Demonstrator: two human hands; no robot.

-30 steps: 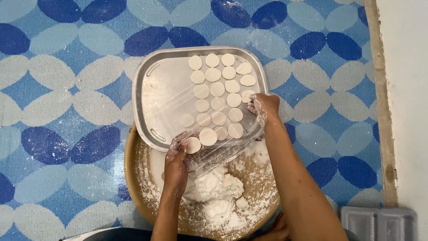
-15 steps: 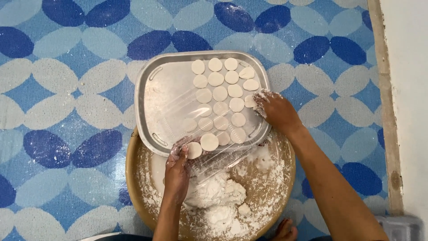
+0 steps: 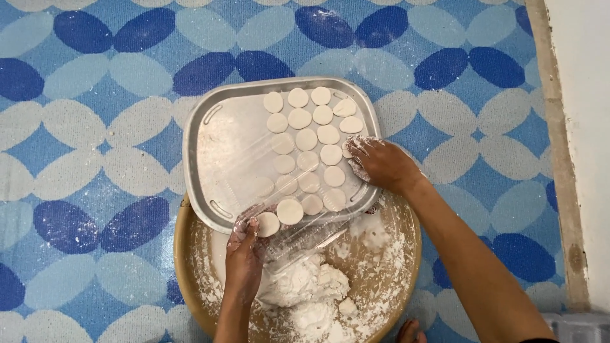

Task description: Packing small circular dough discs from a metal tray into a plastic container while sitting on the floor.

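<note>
My left hand (image 3: 244, 251), fingers pinched on a flat white dough disc (image 3: 267, 224), sets it at the near edge of the rectangular silver metal tray (image 3: 210, 152). My right hand (image 3: 381, 164), fingers loosely curled, rests on the tray's right rim; half a second ago it hovered farther right. A clear plastic sheet (image 3: 305, 238) hangs into the round wooden flour-dusted bowl (image 3: 184, 279), on the blue patterned floor mat (image 3: 95, 127).

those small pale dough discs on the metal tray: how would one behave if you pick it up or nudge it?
The small round pale dough discs look thin and soft, so one would probably droop or dent when lifted. Flour coats the left hand, so sticking seems less likely. They lie flat in rows on the rectangular metal tray; a push would likely slide one, not roll it.
</note>
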